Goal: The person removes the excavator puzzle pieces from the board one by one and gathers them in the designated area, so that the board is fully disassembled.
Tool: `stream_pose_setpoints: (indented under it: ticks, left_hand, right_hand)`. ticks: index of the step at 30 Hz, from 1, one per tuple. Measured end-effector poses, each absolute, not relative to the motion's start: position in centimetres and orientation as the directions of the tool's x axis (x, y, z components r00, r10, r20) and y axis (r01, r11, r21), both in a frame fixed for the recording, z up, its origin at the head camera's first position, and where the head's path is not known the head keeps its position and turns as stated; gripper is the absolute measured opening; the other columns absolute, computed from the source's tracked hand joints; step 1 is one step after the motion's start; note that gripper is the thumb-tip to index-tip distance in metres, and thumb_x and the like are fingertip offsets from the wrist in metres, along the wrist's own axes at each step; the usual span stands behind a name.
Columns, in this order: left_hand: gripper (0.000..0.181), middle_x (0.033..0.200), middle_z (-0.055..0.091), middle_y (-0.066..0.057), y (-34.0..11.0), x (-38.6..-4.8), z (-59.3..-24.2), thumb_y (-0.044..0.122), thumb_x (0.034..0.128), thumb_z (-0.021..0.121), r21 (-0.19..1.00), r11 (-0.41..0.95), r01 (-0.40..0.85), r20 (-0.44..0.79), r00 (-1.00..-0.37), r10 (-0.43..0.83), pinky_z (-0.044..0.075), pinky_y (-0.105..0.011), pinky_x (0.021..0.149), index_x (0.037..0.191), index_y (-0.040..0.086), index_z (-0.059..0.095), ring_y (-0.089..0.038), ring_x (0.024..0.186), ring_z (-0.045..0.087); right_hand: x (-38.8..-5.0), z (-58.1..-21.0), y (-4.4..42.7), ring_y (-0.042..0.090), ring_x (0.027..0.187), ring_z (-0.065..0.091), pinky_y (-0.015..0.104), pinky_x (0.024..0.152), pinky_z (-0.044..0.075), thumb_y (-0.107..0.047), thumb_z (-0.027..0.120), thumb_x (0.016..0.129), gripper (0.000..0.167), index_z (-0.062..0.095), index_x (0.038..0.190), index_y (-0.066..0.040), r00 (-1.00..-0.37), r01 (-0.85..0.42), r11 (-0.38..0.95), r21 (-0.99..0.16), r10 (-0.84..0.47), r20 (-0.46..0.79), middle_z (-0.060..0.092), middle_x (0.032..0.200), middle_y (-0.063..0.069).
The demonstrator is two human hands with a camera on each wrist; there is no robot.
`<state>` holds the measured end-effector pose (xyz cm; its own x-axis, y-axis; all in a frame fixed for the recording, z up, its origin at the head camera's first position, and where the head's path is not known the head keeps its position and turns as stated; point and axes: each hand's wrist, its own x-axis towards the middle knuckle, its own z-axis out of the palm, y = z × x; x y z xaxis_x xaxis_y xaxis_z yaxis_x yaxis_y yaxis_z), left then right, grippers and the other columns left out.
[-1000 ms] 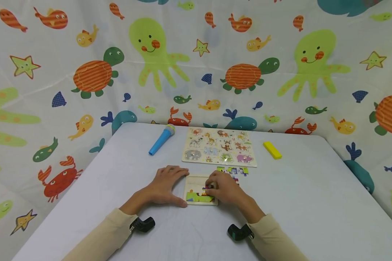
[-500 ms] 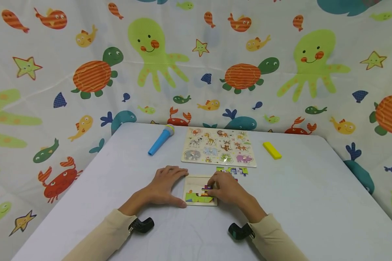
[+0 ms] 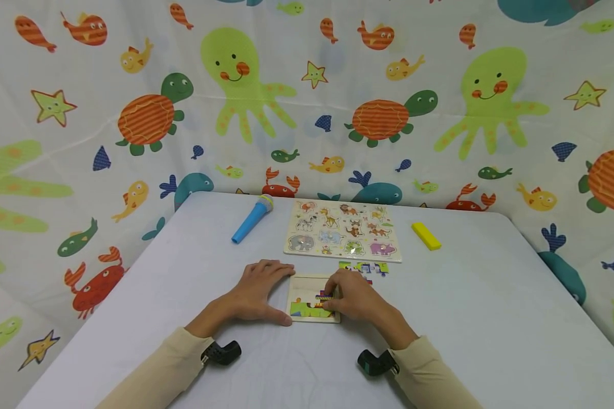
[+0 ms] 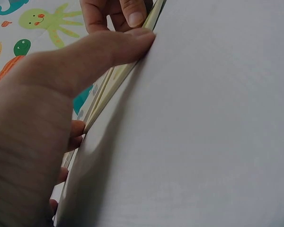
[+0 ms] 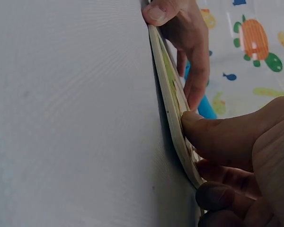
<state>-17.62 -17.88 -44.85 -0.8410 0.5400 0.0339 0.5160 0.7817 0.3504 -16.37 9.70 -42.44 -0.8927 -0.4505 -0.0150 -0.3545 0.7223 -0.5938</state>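
A small wooden puzzle tray [image 3: 302,284] lies before me in the head view, with a row of green jigsaw pieces [image 3: 303,311] along its near edge. My left hand [image 3: 258,291] spans the tray's left side, thumb at the near corner and index finger at the far one. Inside the tray's right part, my right hand [image 3: 355,294] pinches a dark purple jigsaw piece [image 3: 323,295] between thumb and fingers; the fingers cover much of it. The right wrist view has the right thumb [image 5: 213,135] over the tray edge [image 5: 168,101].
Several loose jigsaw pieces [image 3: 370,267] lie beyond the right hand, partly hidden by it. Farther back are an animal peg puzzle board [image 3: 314,233], a blue toy microphone [image 3: 251,221] and a yellow block [image 3: 426,236]. A printed cloth [image 3: 286,113] hangs behind the white table [image 3: 491,295].
My right hand has shifted very slightly over the tray, and more of the purple piece's striped edge shows. The left hand keeps its place at the tray's left side.
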Motion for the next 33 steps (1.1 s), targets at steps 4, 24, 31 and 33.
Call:
stream_pose_setpoints:
  ticks: [4,24,31,33]
  left_hand:
    - [0.106,0.159,0.040,0.005,-17.91,-17.56,-44.83,0.081,0.0654,0.071,0.348,0.782,0.517,0.034,-0.840,0.541,0.021,-0.061,0.114,0.153,0.027,0.044,-0.028,0.147,0.028]
    - [0.107,0.159,0.039,0.005,-17.87,-17.51,-44.81,0.082,0.0649,0.071,0.350,0.789,0.506,0.025,-0.846,0.532,0.020,-0.060,0.115,0.153,0.028,0.044,-0.028,0.147,0.028]
    - [0.108,0.160,0.039,0.006,-17.87,-17.50,-44.68,0.084,0.0649,0.070,0.344,0.789,0.510,0.021,-0.844,0.536,0.021,-0.060,0.114,0.154,0.029,0.044,-0.028,0.148,0.028]
    - [0.108,0.160,0.039,0.006,-17.87,-17.47,-44.61,0.084,0.0649,0.070,0.345,0.789,0.509,0.021,-0.844,0.536,0.021,-0.060,0.114,0.154,0.029,0.043,-0.028,0.148,0.028]
  right_hand:
    - [-16.25,-42.43,9.68,0.016,0.083,0.050,0.034,0.075,0.043,-0.024,0.084,0.084,0.022,0.069,0.096,-0.013,-0.895,-0.346,0.711,-0.612,-0.446,-0.011,0.060,0.093,-0.005]
    - [-16.05,-42.45,9.36,0.016,0.079,0.051,0.033,0.070,0.044,-0.013,0.083,0.084,0.023,0.072,0.104,-0.013,-0.917,-0.311,0.708,-0.634,-0.398,0.005,0.060,0.096,-0.003]
    - [-15.82,-42.15,9.57,0.016,0.078,0.052,0.033,0.071,0.044,-0.011,0.081,0.087,0.021,0.071,0.104,-0.016,-0.905,-0.331,0.691,-0.642,-0.426,0.008,0.062,0.093,-0.004]
    - [-15.81,-42.12,9.63,0.016,0.079,0.052,0.033,0.072,0.045,-0.010,0.078,0.089,0.020,0.070,0.105,-0.017,-0.900,-0.335,0.688,-0.644,-0.437,0.002,0.062,0.091,-0.004]
